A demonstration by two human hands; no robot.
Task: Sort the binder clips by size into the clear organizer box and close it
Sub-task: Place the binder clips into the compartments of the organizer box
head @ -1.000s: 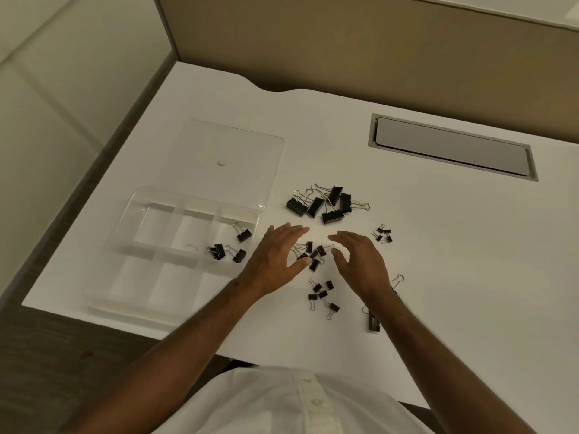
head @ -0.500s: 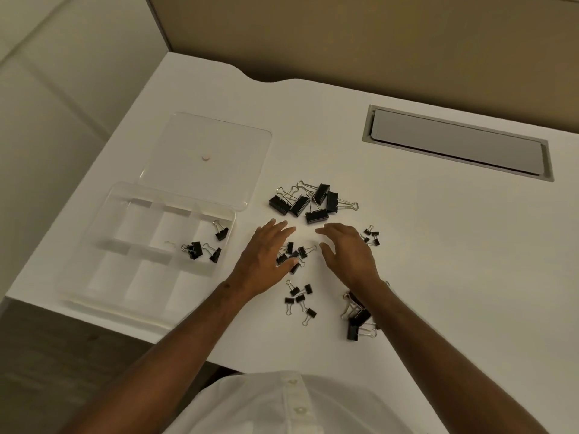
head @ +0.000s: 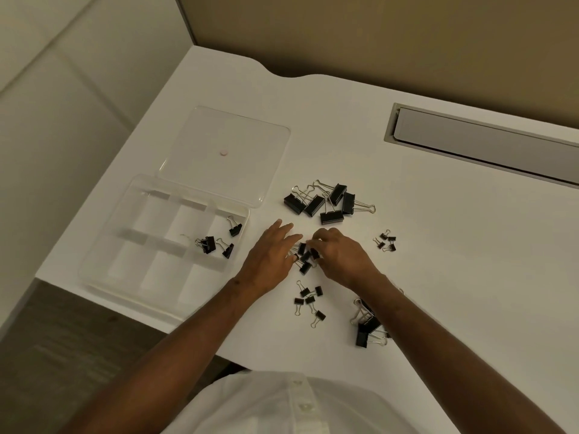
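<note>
Both hands work a small heap of medium clips (head: pixel 305 256) at the middle of the desk (head: pixel 438 277). The left hand (head: pixel 269 261) lies flat with its fingers spread loosely beside the heap, gripping nothing that shows. The right hand (head: pixel 340 256) curls over the heap with its fingertips (head: pixel 315 244) pinched narrow on or just above a clip; whether one is actually held cannot be told.

The risks here are mostly of mixing. Wire handles tangle, so a pinch could lift two clips at once, or drag a neighbour toward the small clips (head: pixel 308 300) just below the heap. A clip dropped from a loose pinch could bounce into the wrong compartment.

The box (head: pixel 103 270) sits open at the desk's left edge, its lid (head: pixel 225 151) lying flat behind it. Only the right-hand compartments hold clips (head: pixel 208 244), a few so far. The large clips (head: pixel 326 203) lie beyond the hands, a tiny group (head: pixel 387 242) lies to the right, and more sizeable ones (head: pixel 365 327) sit partly hidden under the right forearm. All are black with silver wire handles.
</note>
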